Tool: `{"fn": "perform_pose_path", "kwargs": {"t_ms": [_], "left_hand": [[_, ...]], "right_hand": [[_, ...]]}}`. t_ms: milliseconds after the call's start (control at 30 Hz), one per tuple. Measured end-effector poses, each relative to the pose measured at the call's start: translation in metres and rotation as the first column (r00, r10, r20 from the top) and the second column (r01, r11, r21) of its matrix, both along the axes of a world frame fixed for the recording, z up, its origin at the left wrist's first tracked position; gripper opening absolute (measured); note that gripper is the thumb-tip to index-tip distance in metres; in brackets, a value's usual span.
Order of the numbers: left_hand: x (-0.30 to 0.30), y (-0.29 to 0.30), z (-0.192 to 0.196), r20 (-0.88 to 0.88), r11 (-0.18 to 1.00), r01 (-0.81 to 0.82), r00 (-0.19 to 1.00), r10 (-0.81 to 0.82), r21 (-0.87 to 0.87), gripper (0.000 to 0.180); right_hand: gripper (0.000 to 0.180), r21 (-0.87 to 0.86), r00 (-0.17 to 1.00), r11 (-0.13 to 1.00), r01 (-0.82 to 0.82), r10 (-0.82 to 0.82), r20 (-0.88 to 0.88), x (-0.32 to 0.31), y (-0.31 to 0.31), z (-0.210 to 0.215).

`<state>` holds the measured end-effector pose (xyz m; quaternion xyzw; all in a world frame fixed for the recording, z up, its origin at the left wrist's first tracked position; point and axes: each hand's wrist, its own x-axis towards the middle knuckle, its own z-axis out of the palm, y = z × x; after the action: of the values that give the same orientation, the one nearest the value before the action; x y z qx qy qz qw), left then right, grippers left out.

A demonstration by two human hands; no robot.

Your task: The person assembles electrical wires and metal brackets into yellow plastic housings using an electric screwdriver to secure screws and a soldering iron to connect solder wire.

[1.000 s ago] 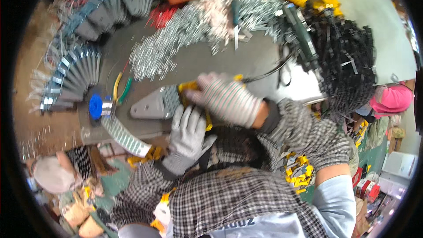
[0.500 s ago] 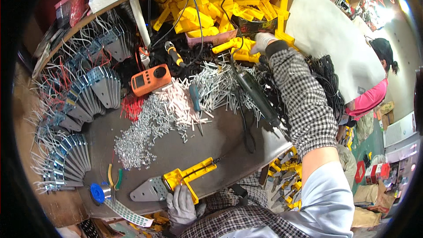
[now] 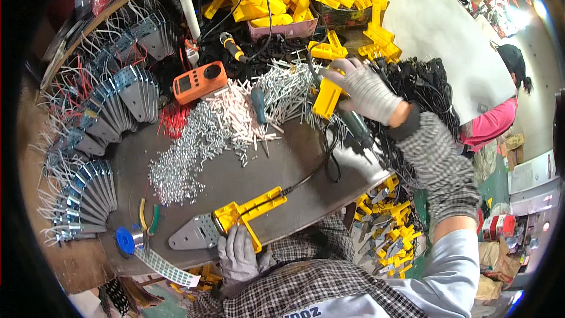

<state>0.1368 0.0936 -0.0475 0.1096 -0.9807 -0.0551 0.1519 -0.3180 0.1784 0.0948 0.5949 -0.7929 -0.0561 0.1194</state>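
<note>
My left hand [image 3: 238, 256], in a grey glove, grips the near edge of a yellow plastic housing [image 3: 268, 203] at the table's front. A grey perforated metal plate [image 3: 191, 234] juts from the housing's left end, and a black cable runs along its arm to the right. My right hand [image 3: 372, 93], gloved in white and grey, holds a separate yellow plastic cover [image 3: 327, 100] above the heap of metal pins. Just below that hand is a dark electric screwdriver [image 3: 356, 128], partly hidden by it.
Loose screws [image 3: 185, 159], pink sleeves [image 3: 232, 112] and silver pins [image 3: 288, 88] cover mid-table. An orange meter [image 3: 200, 82] stands behind. Fanned metal plates [image 3: 88, 200] line the left; solder [image 3: 125, 239] and pliers [image 3: 150, 218] lie nearby. A pink bin [image 3: 282, 30] holds yellow parts. A person in pink [image 3: 491, 123] is at right.
My right hand has come back from the yellow parts at the rear, bringing a yellow cover toward me. My left hand keeps its grip on the housing. The view has shifted slightly.
</note>
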Motion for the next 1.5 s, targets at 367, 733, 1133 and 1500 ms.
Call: {"fn": "perform_pose_path", "kwargs": {"t_ms": [367, 733, 1133, 1500], "left_hand": [[-0.007, 0.001, 0.016, 0.064, 0.997, -0.027, 0.998, 0.022, 0.073, 0.079], [-0.004, 0.001, 0.014, 0.032, 0.995, -0.036, 0.999, 0.033, 0.095, 0.074], [0.0, -0.04, 0.068, -0.237, 0.984, 0.046, 0.971, -0.004, 0.172, 0.088], [-0.022, -0.045, 0.051, 0.005, 0.996, 0.066, 0.998, -0.067, 0.061, 0.069]], "right_hand": [[0.026, -0.727, 0.5, 0.418, 0.545, 0.534, 0.682, 0.089, -0.007, -0.04], [0.048, -0.297, 0.47, 0.945, 0.14, 0.201, 0.86, 0.178, 0.017, -0.085], [0.055, -0.317, 0.77, 0.939, -0.135, 0.301, 0.563, 0.257, -0.028, -0.099], [0.021, -0.565, 0.898, 0.822, 0.068, 0.197, 0.394, 0.21, -0.082, -0.112]]}}
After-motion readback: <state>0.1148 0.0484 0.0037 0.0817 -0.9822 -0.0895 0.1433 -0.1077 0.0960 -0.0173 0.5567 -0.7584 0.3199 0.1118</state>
